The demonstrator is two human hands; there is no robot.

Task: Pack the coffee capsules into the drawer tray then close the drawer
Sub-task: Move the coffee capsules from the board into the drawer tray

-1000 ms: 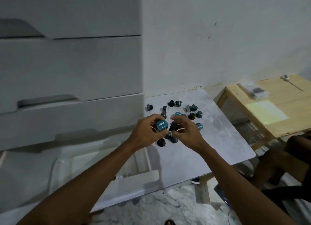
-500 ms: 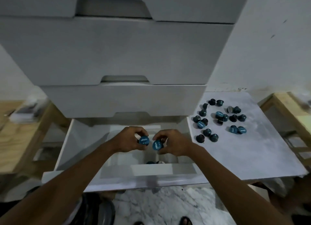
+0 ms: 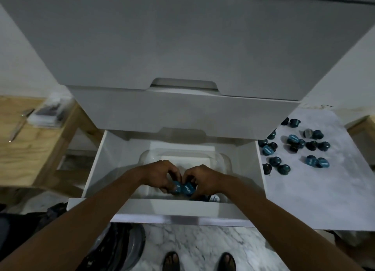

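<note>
Here my left hand (image 3: 160,176) and right hand (image 3: 205,179) each pinch a teal foil-topped coffee capsule (image 3: 177,187) inside the open white bottom drawer (image 3: 97,163), low over its clear plastic tray (image 3: 225,161). The near drawer wall hides what lies beneath my fingers. More dark capsules (image 3: 294,147) sit scattered on the white table (image 3: 308,199) to the right.

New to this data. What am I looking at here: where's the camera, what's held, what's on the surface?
There is no robot. A person wears one wide-angle camera on the head, looking forward and down, so both forearms reach in from the bottom edge. The bottom drawer of a white drawer unit is pulled open, with a clear plastic tray inside. The left hand and the right hand meet low inside the drawer, each pinching a blue coffee capsule: left capsule, right capsule. More capsules seem to lie under the right hand, but that is hard to tell. To the right, loose capsules sit scattered on a white table, not yet packed. Wooden tables stand at both sides.
</note>
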